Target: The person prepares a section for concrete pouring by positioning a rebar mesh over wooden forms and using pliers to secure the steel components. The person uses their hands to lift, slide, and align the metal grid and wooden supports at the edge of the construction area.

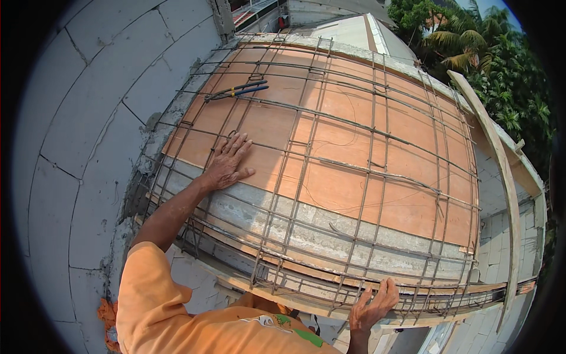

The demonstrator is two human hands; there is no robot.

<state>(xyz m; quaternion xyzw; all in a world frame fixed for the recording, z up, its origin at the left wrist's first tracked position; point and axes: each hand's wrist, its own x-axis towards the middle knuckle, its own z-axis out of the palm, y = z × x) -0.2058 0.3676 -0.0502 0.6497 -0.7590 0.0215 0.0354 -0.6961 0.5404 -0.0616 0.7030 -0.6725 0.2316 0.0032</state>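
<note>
My left hand (pixel 227 162) is open, fingers spread, palm down on the steel bar grid at the left edge of the orange-brown plywood sheet (pixel 348 141). At the near edge, my right hand (pixel 374 304) rests against the outer steel bars, its fingers slightly bent and thumb apart, with no tool in it. Thin rebar (pixel 374 128) crosses in a wide grid over the plywood. Pincers (pixel 239 90) with dark and blue handles lie on the grid beyond my left hand. What lies under my left palm is hidden.
A grey block wall (pixel 88 135) rises on the left. Grey, worn boards (pixel 306 227) run along the plywood's near side. On the right, a long timber plank (pixel 495 159) leans across the edge. Loose thin wire (pixel 354 127) lies on the plywood. Trees (pixel 507 76) stand beyond.
</note>
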